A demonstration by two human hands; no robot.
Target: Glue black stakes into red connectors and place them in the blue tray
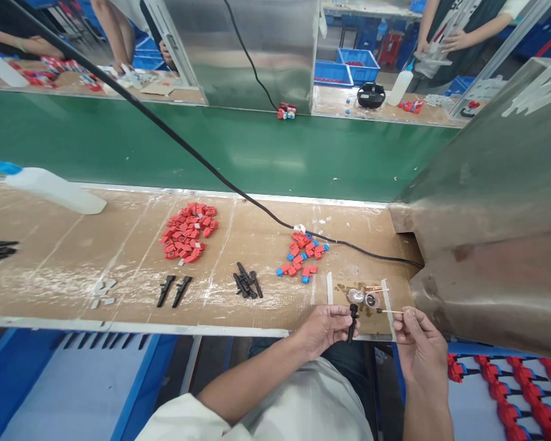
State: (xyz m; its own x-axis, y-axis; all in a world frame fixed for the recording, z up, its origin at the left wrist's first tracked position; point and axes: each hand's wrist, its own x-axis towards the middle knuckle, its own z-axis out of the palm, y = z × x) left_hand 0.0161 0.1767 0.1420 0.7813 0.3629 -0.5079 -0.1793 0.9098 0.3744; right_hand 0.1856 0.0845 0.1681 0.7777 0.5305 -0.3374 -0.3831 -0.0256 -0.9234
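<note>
My left hand (324, 327) pinches a small black plastic part (351, 323) that hangs down at the bench's front edge. My right hand (420, 346) grips a thin wooden stick (390, 312) whose tip points left toward the black part. Just beyond them sit two small shiny round dishes (362, 298) between two white strips on the brown worktop (266, 245). A pile of red and blue pieces (303, 254) lies behind my left hand. Black parts (247, 283) lie further left.
A heap of red pieces (188, 236), two black parts (173, 290) and a white squeeze bottle (50, 188) are on the left. A black cable (202, 160) crosses the green conveyor belt (257, 153). A metal housing (496, 214) stands at right. Other people work across the belt.
</note>
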